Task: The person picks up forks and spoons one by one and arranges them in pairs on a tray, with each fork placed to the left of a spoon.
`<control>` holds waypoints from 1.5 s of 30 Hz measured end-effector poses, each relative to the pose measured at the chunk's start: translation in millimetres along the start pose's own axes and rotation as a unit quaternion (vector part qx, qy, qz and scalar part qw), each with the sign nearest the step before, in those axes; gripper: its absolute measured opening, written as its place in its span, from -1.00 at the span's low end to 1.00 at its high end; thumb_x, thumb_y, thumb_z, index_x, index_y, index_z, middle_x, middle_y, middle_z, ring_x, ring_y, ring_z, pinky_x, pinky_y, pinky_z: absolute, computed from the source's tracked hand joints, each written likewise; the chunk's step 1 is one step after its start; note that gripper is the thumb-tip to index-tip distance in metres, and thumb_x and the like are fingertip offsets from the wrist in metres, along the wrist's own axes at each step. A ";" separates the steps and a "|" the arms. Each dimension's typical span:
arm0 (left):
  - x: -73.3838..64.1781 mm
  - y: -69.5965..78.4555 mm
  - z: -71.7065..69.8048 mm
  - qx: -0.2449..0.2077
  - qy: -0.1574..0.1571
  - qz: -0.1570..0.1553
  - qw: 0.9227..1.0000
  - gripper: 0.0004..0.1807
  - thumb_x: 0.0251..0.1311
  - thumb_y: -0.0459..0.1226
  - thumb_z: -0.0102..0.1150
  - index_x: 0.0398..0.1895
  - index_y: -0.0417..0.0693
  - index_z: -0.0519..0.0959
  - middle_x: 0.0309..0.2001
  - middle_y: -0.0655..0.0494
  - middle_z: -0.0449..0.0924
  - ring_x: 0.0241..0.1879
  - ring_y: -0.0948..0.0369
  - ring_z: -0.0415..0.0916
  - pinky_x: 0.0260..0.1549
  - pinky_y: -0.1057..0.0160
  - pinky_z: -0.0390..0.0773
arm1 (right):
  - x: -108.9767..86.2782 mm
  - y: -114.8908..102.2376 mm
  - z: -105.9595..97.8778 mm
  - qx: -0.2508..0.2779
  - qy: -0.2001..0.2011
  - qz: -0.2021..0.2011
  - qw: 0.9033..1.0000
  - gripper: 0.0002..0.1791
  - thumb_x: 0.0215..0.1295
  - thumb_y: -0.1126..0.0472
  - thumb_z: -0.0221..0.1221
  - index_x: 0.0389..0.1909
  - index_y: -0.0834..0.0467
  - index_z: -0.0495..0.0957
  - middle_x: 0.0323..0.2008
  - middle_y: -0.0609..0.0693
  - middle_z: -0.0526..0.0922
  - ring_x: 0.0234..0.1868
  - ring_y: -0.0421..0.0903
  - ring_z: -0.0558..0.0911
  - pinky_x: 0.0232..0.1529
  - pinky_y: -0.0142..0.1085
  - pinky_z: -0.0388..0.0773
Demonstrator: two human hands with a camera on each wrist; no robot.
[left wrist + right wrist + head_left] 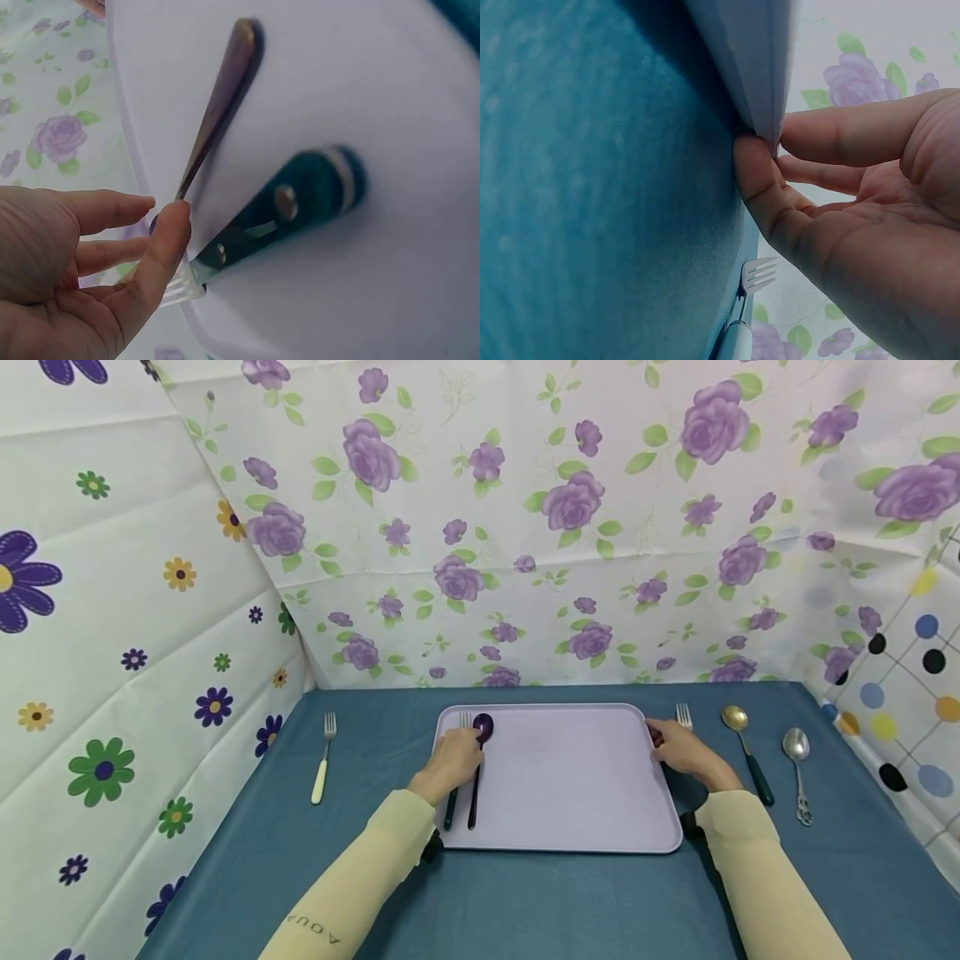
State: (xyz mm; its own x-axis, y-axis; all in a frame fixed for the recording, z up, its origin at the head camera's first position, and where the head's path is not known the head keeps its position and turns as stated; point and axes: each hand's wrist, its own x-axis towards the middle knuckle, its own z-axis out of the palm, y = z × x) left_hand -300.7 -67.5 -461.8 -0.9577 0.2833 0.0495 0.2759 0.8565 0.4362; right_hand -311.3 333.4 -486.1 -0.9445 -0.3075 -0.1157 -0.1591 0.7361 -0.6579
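Note:
My left hand [450,762] is over the left part of the pale lilac tray [570,777], thumb and fingers round the neck of a dark purple spoon [474,793]. Its handle [221,101] points toward the near side. Beside it on the tray lies a green-handled fork [281,210], partly hidden by the hand in the head view. At the tray's right edge, my right hand [686,749] grips the rim between thumb and fingers; the thumb [757,169] is at the underside in the right wrist view.
A cream-handled fork [322,760] lies left of the tray. To the right are another fork [683,717] partly behind the right hand, a gold spoon [742,735] with a green handle and a silver spoon [798,768]. Teal cloth [555,910] covers the table; flowered curtains [480,527] stand behind.

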 end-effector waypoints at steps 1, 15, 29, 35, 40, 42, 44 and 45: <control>0.2 -1.3 -1.5 -0.005 0.004 0.002 1.000 -0.73 0.33 -0.44 0.17 0.04 -0.38 0.68 -0.15 -0.18 0.73 -0.59 0.19 0.33 -0.57 0.22 0.44 | -0.1 -0.3 -0.1 0.000 0.000 0.004 1.000 -0.24 0.18 0.56 0.09 0.41 0.70 0.12 0.06 0.55 0.54 -0.03 0.29 0.58 -0.02 0.13 0.61; -10.3 -40.3 -40.1 -0.013 0.031 -0.053 0.998 -0.60 0.45 -0.34 0.20 0.30 -0.24 0.61 -0.21 -0.10 0.73 -0.51 0.20 0.54 -0.54 0.25 0.51 | 0.0 -5.5 1.3 0.012 -0.005 0.003 1.000 -0.26 0.25 0.56 0.05 0.45 0.69 0.07 0.17 0.60 0.46 0.04 0.32 0.55 0.04 0.17 0.56; -12.6 -56.8 -50.2 -0.032 0.021 -0.063 0.997 -0.60 0.46 -0.34 0.20 0.31 -0.24 0.60 -0.38 0.01 0.64 -0.55 0.18 0.48 -0.57 0.24 0.40 | 0.2 -1.3 1.1 0.008 -0.008 0.011 1.000 -0.26 0.24 0.55 0.05 0.44 0.69 0.09 0.13 0.58 0.49 0.01 0.30 0.56 0.02 0.15 0.58; -13.0 -55.8 -50.8 -0.018 0.027 -0.064 0.997 -0.60 0.45 -0.33 0.21 0.30 -0.23 0.61 -0.27 -0.04 0.69 -0.50 0.18 0.52 -0.52 0.22 0.47 | 0.0 -1.5 0.8 0.006 -0.008 0.010 1.000 -0.27 0.25 0.55 0.05 0.43 0.69 0.09 0.12 0.57 0.49 0.01 0.30 0.56 0.01 0.14 0.58; -13.7 -56.6 -51.3 -0.023 0.029 -0.062 0.997 -0.59 0.46 -0.32 0.22 0.31 -0.23 0.60 -0.18 -0.08 0.71 -0.43 0.16 0.58 -0.46 0.18 0.53 | 0.7 -0.4 0.5 0.004 -0.008 0.007 1.000 -0.27 0.25 0.55 0.05 0.43 0.69 0.09 0.10 0.56 0.50 -0.02 0.28 0.56 -0.01 0.13 0.58; -14.3 -57.7 -51.8 -0.029 0.029 -0.062 0.997 -0.59 0.46 -0.32 0.22 0.32 -0.23 0.60 -0.16 -0.09 0.72 -0.38 0.14 0.61 -0.42 0.15 0.57 | 0.9 0.0 0.6 0.004 -0.008 0.007 1.000 -0.27 0.25 0.55 0.05 0.43 0.69 0.09 0.09 0.56 0.51 -0.02 0.27 0.56 -0.01 0.12 0.58; -15.1 -58.7 -52.7 -0.033 0.031 -0.062 0.997 -0.58 0.46 -0.31 0.23 0.32 -0.22 0.59 -0.14 -0.09 0.72 -0.33 0.12 0.64 -0.36 0.11 0.60 | 1.0 0.1 0.7 0.004 -0.007 0.009 1.000 -0.27 0.25 0.55 0.05 0.43 0.69 0.10 0.09 0.55 0.51 -0.03 0.26 0.56 -0.01 0.12 0.58; -15.4 -59.3 -53.1 -0.034 0.031 -0.062 0.997 -0.58 0.46 -0.31 0.23 0.32 -0.22 0.59 -0.14 -0.09 0.72 -0.31 0.10 0.65 -0.34 0.09 0.61 | 1.1 0.1 0.8 0.004 -0.006 0.010 1.000 -0.27 0.24 0.55 0.05 0.43 0.69 0.10 0.10 0.55 0.51 -0.02 0.26 0.56 -0.01 0.12 0.58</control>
State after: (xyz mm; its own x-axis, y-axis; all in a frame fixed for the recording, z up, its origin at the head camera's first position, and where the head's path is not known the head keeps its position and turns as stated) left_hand -306.6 -145.6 -440.7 -0.9878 0.1488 0.0464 0.1518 0.8513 0.5023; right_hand -312.1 332.7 -486.8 -0.9440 -0.2996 -0.1384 -0.1374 0.7381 -0.6606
